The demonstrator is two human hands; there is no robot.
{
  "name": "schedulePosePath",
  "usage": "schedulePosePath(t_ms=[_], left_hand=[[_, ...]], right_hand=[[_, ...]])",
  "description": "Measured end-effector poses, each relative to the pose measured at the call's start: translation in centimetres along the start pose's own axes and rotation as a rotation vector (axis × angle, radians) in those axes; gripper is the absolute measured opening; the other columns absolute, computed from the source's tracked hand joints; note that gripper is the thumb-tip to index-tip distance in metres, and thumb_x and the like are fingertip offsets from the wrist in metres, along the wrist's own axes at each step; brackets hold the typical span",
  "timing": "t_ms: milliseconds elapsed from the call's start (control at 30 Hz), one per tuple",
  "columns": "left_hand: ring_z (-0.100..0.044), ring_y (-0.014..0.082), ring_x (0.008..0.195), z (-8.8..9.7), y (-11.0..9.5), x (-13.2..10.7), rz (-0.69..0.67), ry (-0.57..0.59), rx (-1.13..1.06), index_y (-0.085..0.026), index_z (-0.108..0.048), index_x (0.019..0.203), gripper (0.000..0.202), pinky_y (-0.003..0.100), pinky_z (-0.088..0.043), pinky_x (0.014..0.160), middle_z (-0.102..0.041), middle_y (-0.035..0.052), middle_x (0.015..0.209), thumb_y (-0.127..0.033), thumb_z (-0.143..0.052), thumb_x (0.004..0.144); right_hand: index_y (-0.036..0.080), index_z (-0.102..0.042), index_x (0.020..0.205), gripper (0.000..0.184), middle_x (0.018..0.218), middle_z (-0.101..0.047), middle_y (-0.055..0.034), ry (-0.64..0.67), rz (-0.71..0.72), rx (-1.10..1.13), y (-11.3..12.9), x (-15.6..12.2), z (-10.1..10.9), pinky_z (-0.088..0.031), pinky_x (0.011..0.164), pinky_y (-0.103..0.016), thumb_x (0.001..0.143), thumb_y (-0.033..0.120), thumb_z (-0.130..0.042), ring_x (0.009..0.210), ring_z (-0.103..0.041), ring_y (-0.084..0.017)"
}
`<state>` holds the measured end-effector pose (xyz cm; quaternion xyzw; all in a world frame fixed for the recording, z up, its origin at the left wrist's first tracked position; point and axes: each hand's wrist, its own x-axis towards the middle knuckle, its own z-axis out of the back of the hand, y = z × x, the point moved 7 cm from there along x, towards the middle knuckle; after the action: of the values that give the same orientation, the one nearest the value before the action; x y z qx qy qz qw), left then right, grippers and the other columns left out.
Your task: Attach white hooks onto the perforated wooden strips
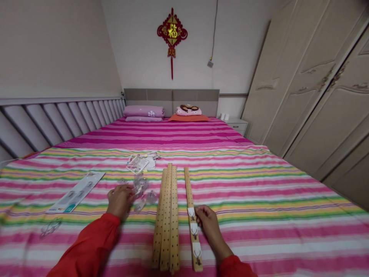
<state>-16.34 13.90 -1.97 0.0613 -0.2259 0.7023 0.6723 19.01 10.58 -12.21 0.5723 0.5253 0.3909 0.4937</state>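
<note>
My left hand (120, 199) reaches over a small cluster of clear plastic hooks (140, 185), its fingers curled at the cluster's left side. Blur hides whether it grips one. On the right lies a narrow wooden strip (188, 192) dotted with holes. Three white hooks with square backs, the nearest to my fingers being the top hook (191, 212), sit in a row on its lower half. My right hand (208, 220) is beside that hook at the strip's right edge, fingers bent inward; whatever is between the fingertips is hidden. Several more perforated wooden strips (167, 223) lie side by side between my hands.
A flat hook package (77, 193) and a thin clear scrap (51, 227) lie at left. Further back are opened packets (141, 162). Everything rests on a striped bedspread (273, 223). Folded bedding (144, 111) is by the headboard, a wardrobe (302, 92) at right.
</note>
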Motion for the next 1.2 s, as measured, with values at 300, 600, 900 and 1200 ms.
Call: schedulePosePath(t_ms=[300,600,900,1200], left_hand=[[-0.062,0.0278,0.083,-0.5,2.5,0.1,0.274,-0.036,-0.673,-0.017,-0.067,0.065,0.037,0.039,-0.047,0.077,-0.071,0.0098,0.077,-0.053,-0.064,0.06],[-0.061,0.0177,0.072,1.2,0.8,-1.4,0.428,-0.128,-1.034,-0.015,-0.068,0.072,0.056,0.026,-0.048,0.068,-0.07,0.0041,0.071,-0.062,-0.075,0.043],[-0.064,0.0162,0.063,0.9,-2.5,-5.3,0.428,-0.098,-1.187,-0.016,-0.066,0.074,0.051,0.025,-0.051,0.057,-0.07,0.0033,0.071,-0.057,-0.077,0.047],[-0.065,0.0163,0.073,0.6,-2.7,-7.9,0.446,-0.103,-1.258,-0.015,-0.07,0.071,0.033,0.023,-0.05,0.07,-0.073,0.0039,0.073,-0.04,-0.081,0.051]], right_hand=[[0.016,-0.062,0.061,0.029,0.043,-0.051,0.0042,-0.009,0.009,-0.01,0.4,-0.2,0.0,-0.03,0.04,-0.021,0.062,0.044,-0.069,0.039,-0.041,-0.009],[0.016,-0.061,0.059,0.027,0.043,-0.052,0.0035,-0.001,-0.034,0.014,0.5,0.1,0.1,-0.028,0.038,-0.021,0.061,0.042,-0.069,0.037,-0.041,-0.009],[0.018,-0.06,0.072,0.023,0.053,-0.056,0.0057,0.284,0.049,-0.036,5.9,-1.7,-11.0,-0.035,0.037,-0.02,0.063,0.036,-0.071,0.041,-0.051,-0.01],[0.019,-0.051,0.068,0.031,0.05,-0.054,0.0082,0.265,-0.053,0.07,2.7,-1.4,-19.5,-0.041,0.034,-0.02,0.055,0.035,-0.074,0.037,-0.054,-0.01]])
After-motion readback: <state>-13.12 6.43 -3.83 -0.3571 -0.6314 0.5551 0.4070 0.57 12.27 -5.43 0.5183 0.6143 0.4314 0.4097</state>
